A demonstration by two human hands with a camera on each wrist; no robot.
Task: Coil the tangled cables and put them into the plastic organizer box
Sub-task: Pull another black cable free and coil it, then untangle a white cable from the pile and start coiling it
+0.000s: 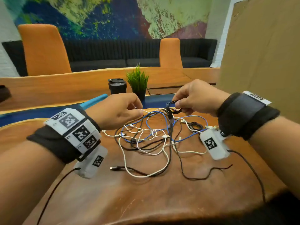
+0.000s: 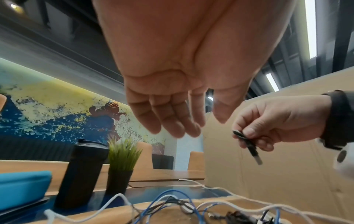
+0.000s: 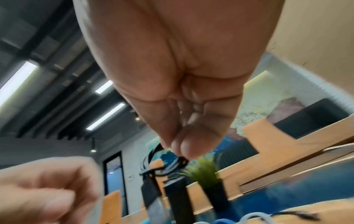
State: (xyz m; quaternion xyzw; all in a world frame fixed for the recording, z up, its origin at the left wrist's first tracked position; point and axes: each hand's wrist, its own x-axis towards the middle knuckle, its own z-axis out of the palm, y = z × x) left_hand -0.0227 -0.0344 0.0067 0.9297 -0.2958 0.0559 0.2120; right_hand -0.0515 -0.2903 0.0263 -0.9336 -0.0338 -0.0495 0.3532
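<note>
A tangle of white, blue and black cables lies in the middle of the wooden table. My right hand hovers above its far side and pinches a small coil of black cable between thumb and fingers. The coil's USB plug hangs down from it. My left hand hovers just left of the coil, over the tangle. Its fingers are loosely extended with nothing between them and the thumb. A teal-blue box lies beyond the left hand, mostly hidden by it.
A black tumbler and a small potted plant stand at the table's far edge. A tall cardboard panel rises at the right. Orange chairs and a dark sofa stand behind. Thin black wrist-camera leads trail over the near table.
</note>
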